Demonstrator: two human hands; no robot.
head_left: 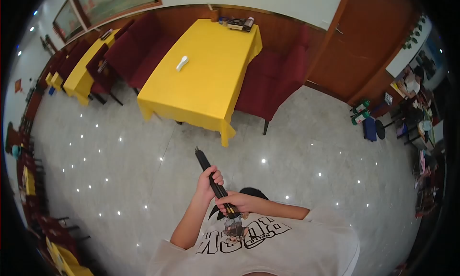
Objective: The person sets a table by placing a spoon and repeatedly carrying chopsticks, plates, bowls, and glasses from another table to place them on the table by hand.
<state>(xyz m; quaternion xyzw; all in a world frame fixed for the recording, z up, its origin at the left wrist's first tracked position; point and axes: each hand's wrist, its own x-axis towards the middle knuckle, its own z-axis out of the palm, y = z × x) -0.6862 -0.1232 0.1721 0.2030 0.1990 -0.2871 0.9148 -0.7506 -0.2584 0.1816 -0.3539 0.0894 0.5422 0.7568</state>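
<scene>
My left hand is wrapped around the upper part of a folded black tripod stand, whose narrow tip points up and away from me. Lower down, my right hand closes around the same stand, near some small yellow marks. The stand is tilted in front of my white printed T-shirt, and its lower end is close to my body. Beyond it is a table with a yellow cloth; neither hand touches it. A small white spoon-shaped object lies on that cloth.
Dark red upholstered seats flank the table. A portable stove sits at its far end. To the right are a brown door and green bottles on the floor. Another yellow table stands left. The floor is grey tile.
</scene>
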